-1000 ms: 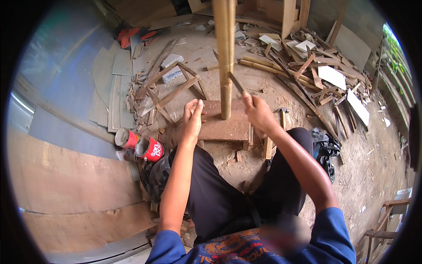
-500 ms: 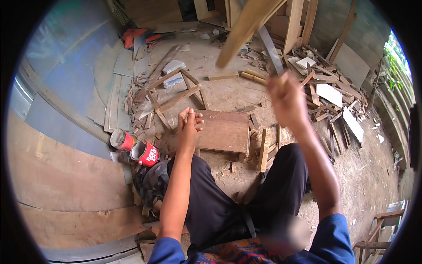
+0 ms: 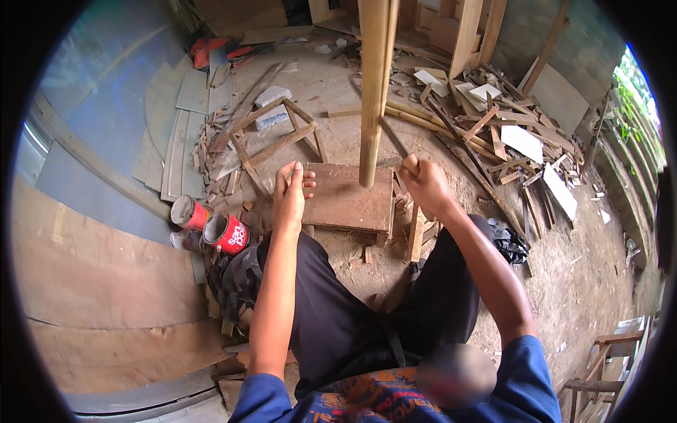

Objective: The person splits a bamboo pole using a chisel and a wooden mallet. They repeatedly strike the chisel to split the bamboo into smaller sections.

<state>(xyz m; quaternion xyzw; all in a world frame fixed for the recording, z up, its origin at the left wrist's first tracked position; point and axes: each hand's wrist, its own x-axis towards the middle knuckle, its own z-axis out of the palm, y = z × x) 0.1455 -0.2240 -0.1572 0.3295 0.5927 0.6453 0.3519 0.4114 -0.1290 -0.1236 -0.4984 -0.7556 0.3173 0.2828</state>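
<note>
The right hand [image 3: 427,187], three o'clock of the low table [image 3: 342,204], is clenched round a knife [image 3: 394,137] pointing to eleven, its blade passing behind the pole [image 3: 371,106]. The pole rises toward twelve, its lower end over the table; contact is unclear. The left hand [image 3: 289,192], at nine, is loosely curled, empty.

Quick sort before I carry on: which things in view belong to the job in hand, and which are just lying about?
Job in hand, it seems:
blade, gripped in the right hand
bamboo pole, crossed by the blade
low wooden bench, below the pole's lower end

Apparently just lying about:
red cans
wooden frame
scrap wood pile
pale blocks
</note>
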